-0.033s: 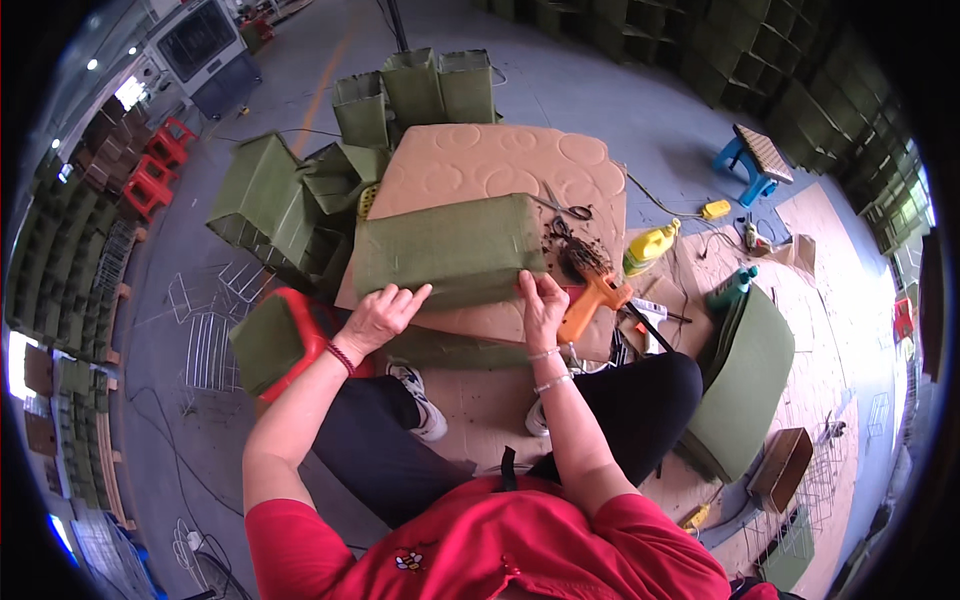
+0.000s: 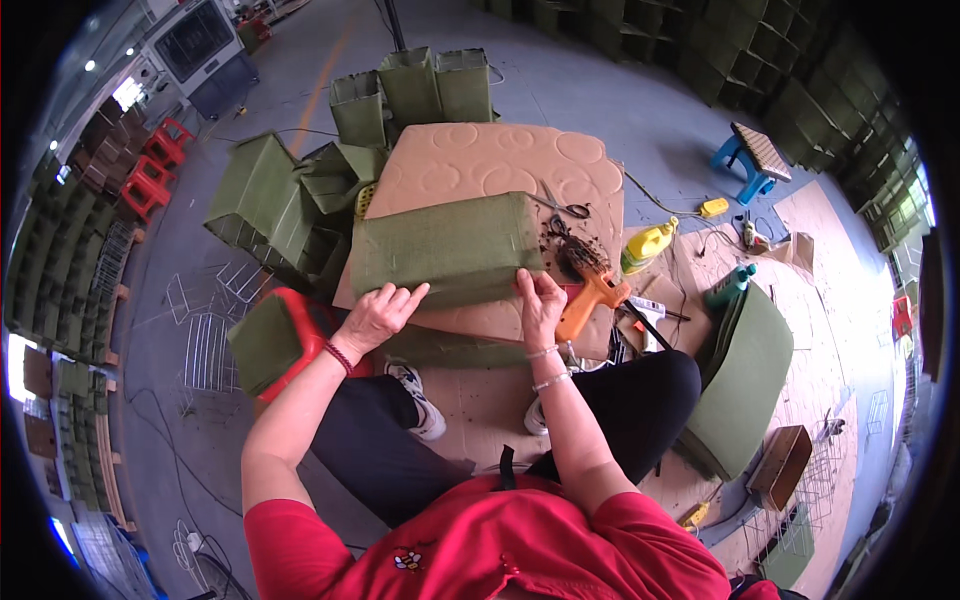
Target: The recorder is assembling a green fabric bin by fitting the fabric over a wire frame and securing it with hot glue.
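Note:
A green fabric-covered box (image 2: 445, 245) lies on its side on the cardboard-topped work surface (image 2: 490, 150) in front of me. My left hand (image 2: 378, 316) grips its near edge, the fingers bent and the index finger stretched along the fabric. At the near right corner my right hand (image 2: 541, 305) pinches the edge between thumb and fingers. Just right of the box lies an orange glue gun (image 2: 592, 305) with a dark, crusted front. Black-handled scissors (image 2: 568, 209) rest beyond it, by the box's far right corner.
A yellow bottle (image 2: 650, 246) and a green bottle (image 2: 730, 286) stand to the right, near stacked green sheets (image 2: 745, 390). Green boxes (image 2: 410, 90) stand behind and left. A red stool (image 2: 310, 335) is beside my left forearm, wire frames (image 2: 210, 350) on the floor.

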### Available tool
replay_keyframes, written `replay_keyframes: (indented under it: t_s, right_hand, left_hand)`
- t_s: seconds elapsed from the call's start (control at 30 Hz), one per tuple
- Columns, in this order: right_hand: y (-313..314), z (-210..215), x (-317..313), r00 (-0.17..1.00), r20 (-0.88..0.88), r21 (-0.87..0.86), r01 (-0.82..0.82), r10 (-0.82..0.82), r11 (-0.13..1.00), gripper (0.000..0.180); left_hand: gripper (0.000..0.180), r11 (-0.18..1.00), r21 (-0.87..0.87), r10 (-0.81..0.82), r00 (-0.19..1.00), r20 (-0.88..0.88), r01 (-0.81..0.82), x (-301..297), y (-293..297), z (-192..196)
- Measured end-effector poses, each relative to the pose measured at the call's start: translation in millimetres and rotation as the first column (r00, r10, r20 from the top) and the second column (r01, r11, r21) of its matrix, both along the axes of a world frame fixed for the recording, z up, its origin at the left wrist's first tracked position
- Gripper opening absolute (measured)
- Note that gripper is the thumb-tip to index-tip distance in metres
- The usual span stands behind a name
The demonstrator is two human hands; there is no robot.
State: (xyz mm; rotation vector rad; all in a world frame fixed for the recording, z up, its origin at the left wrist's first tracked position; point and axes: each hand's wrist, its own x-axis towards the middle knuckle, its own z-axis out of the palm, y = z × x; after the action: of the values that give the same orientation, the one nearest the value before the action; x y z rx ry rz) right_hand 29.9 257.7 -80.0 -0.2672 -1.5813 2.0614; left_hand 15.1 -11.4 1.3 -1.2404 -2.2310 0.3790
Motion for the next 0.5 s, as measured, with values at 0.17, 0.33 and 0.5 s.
replay_keyframes:
  t_s: [0.17, 0.33, 0.5]
  right_hand:
    - [4.0, -7.4, 3.3, 1.000, 0.013, 0.019, 0.009, -0.010, 1.000, 0.025]
    - [6.0, -7.2, 4.8, 0.999, 0.043, 0.077, 0.000, -0.004, 0.997, 0.027]
    - [8.2, -4.6, 2.8, 0.999, 0.047, 0.062, -0.026, 0.023, 0.998, 0.026]
  left_hand:
    - [0.057, 1.000, -0.016, 0.003, 1.000, 0.007, -0.003, 4.0, 3.9, -0.5]
    - [0.056, 1.000, 0.021, -0.003, 0.999, 0.037, 0.003, 4.9, 2.2, -1.8]
    - [0.053, 1.000, -0.007, -0.013, 1.000, 0.006, 0.013, 1.1, 3.3, -0.6]
